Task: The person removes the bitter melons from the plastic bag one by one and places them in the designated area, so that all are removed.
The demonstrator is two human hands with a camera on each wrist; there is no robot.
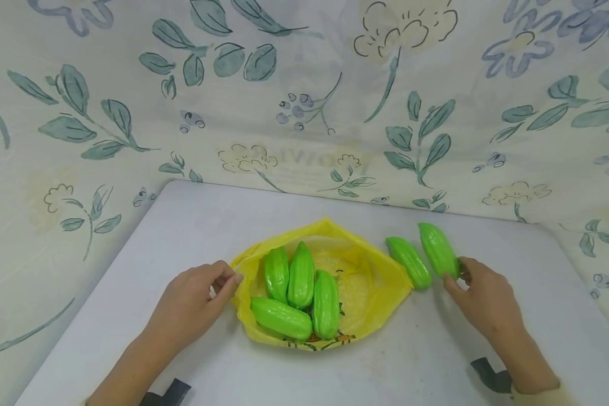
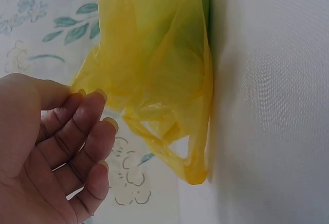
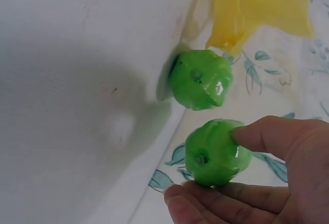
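A yellow plastic bag lies with its mouth wide, several glossy green cucumbers inside it. My left hand pinches the left edge of the bag's mouth between thumb and index finger; in the left wrist view the other fingers are loosely bent beside the bag. My right hand holds another green cucumber by its near end, thumb on one side and fingers on the other. The right wrist view shows this held cucumber raised off the table. Beside the bag's right corner lies one more cucumber.
The white table meets a hanging cloth printed with flowers and leaves at its back and sides. Dark straps show near both wrists. A loop handle of the bag rests on the left side.
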